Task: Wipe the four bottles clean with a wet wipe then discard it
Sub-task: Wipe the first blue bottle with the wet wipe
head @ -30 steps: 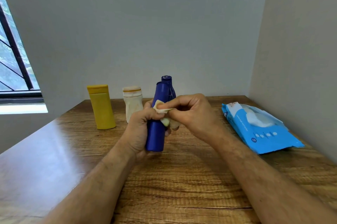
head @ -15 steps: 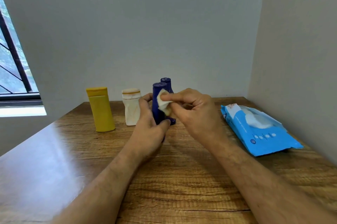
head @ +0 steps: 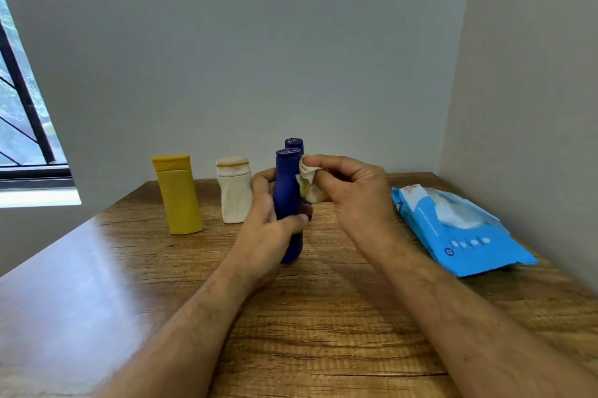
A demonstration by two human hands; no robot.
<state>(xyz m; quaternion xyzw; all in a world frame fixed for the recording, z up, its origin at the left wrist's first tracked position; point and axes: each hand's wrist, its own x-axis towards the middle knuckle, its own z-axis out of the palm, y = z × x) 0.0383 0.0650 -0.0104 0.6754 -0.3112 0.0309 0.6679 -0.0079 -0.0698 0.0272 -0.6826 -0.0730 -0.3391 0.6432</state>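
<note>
My left hand (head: 268, 226) grips a dark blue bottle (head: 286, 187) upright around its middle, above the wooden table (head: 323, 316). My right hand (head: 352, 190) pinches a crumpled, yellowish wet wipe (head: 307, 184) against the bottle's upper right side, near the cap. A second dark blue bottle (head: 294, 142) stands just behind; only its cap shows. A white bottle (head: 233, 195) and a yellow bottle (head: 178, 197) stand further left on the table.
A blue pack of wet wipes (head: 459, 236) lies open at the right, close to the side wall (head: 524, 106). A window (head: 22, 125) is at the far left. The back wall runs right behind the bottles.
The wipe in my right hand has slid up the held blue bottle from its middle to near its cap. My left hand has shifted its grip lower on the bottle.
</note>
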